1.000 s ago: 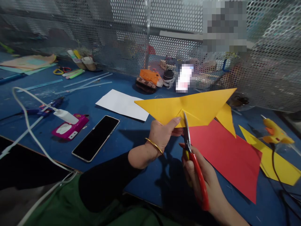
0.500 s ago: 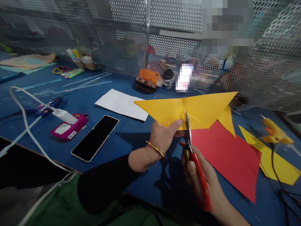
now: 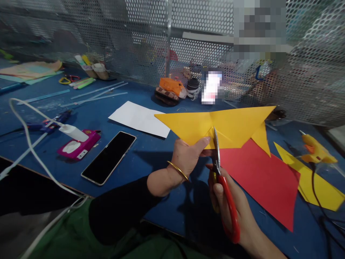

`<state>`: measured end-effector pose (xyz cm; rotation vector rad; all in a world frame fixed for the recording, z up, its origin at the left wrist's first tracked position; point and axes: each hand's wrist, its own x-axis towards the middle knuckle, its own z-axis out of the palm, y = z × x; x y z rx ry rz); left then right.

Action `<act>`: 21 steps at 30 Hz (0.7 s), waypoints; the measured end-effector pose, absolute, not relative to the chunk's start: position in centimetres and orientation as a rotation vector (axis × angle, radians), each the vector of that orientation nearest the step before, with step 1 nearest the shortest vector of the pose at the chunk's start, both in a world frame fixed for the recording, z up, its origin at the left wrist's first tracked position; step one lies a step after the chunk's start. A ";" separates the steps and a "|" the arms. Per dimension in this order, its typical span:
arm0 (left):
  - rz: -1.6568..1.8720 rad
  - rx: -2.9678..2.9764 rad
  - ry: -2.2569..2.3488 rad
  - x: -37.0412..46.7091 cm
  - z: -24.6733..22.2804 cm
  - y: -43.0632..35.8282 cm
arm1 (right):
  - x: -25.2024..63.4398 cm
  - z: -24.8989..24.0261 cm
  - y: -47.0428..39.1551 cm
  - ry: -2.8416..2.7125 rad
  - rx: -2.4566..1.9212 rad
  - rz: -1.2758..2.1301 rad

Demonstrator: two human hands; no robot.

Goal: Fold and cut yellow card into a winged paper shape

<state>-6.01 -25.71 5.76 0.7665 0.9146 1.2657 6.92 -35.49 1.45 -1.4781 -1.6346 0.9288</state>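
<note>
A folded sheet of yellow paper (image 3: 231, 124) with pointed ends is held up above the table. My left hand (image 3: 185, 158), with a gold bangle at the wrist, pinches its lower edge near the middle, thumb on the near side. My right hand (image 3: 233, 201) is closed around the handles of a pair of scissors (image 3: 230, 212), one handle red and the other yellowish. The scissors point upward, their blades at the paper's lower edge just right of my left thumb. Red paper (image 3: 266, 180) lies on the table beneath, to the right.
On the blue table (image 3: 159, 219) lie a black-screened phone (image 3: 109, 158), white paper (image 3: 140, 118) and a purple power adapter (image 3: 81, 144) with a white cable. At right are yellow paper (image 3: 315, 183) and a yellow glue gun (image 3: 316, 149). A perforated metal screen (image 3: 145, 39) stands behind.
The yellow paper's right end has shifted very slightly to the right. Both hands and the scissors stay almost where they were.
</note>
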 end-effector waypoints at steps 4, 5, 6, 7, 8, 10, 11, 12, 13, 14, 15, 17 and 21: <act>1.265 0.779 0.906 -6.0 5.7 -25.7 | 7.0 1.3 -35.6 -1.568 -1.493 1.004; 1.266 0.780 0.903 -6.0 5.7 -25.8 | 7.0 1.2 -35.6 -1.560 -1.495 1.010; 1.267 0.779 0.901 -6.0 5.7 -25.8 | 7.0 1.2 -35.6 -1.554 -1.497 1.014; 1.267 0.779 0.898 -6.0 5.7 -25.8 | 7.1 1.2 -35.6 -1.550 -1.496 1.018; 1.268 0.779 0.893 -6.0 5.7 -25.8 | 7.1 1.2 -35.5 -1.547 -1.494 1.021; 1.264 0.781 0.893 -6.1 5.7 -25.8 | 7.1 1.2 -35.5 -1.540 -1.489 1.025; 1.259 0.781 0.898 -6.1 5.7 -25.7 | 7.0 1.3 -35.5 -1.535 -1.488 1.026; 1.254 0.778 0.906 -6.2 5.7 -25.6 | 7.0 1.4 -35.6 -1.530 -1.488 1.032; 1.251 0.772 0.916 -6.2 5.7 -25.6 | 7.0 1.4 -35.6 -1.524 -1.490 1.039; 1.253 0.762 0.925 -6.3 5.8 -25.5 | 6.9 1.5 -35.6 -1.516 -1.495 1.047; 1.257 0.752 0.932 -6.3 5.8 -25.4 | 6.9 1.5 -35.7 -1.510 -1.499 1.058; 1.275 0.734 0.942 -6.4 5.8 -25.3 | 7.0 1.3 -35.8 -1.505 -1.501 1.080; 1.297 0.742 0.967 -6.5 5.9 -25.2 | 7.1 0.8 -35.8 -1.507 -1.491 1.119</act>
